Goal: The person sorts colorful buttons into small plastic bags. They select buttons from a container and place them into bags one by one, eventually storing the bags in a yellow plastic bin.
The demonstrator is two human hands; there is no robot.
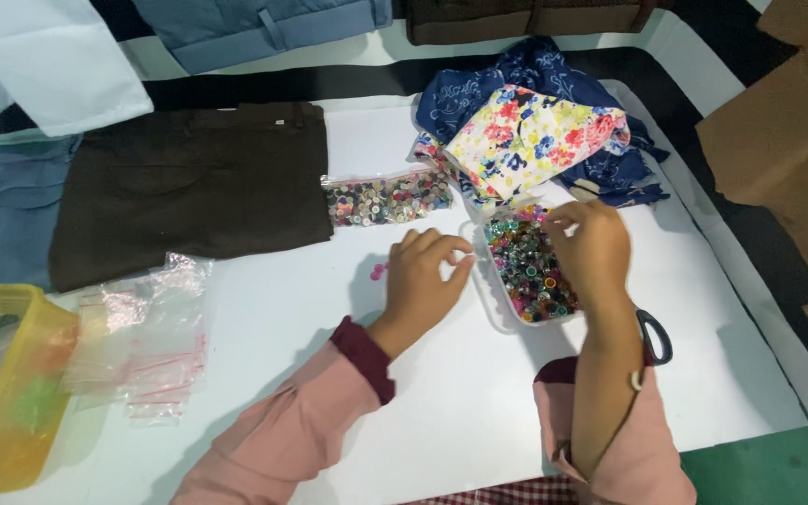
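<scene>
Your right hand (594, 245) pinches over the clear tray of coloured buttons (527, 271) at table (479, 393) centre, picking | left hand (425, 277) half-curled beside it, steadying; grip unclear | button bag (387, 199) behind.

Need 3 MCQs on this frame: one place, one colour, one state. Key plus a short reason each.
1. Where is the bag of buttons?
A. beside the brown trousers
B. inside the yellow tub
C. on the cardboard

2. What colour are the person's sleeves?
A. green
B. pink
C. black

3. What is the right hand doing?
A. lying flat on the table
B. holding the scissors
C. poised over the clear tray of buttons

Answers: 1 A, the bag lies against the trousers' right edge. 2 B, both sleeves are pink with dark red cuffs. 3 C, its fingers are pinched above the tray; the left hand is beside it.
</scene>
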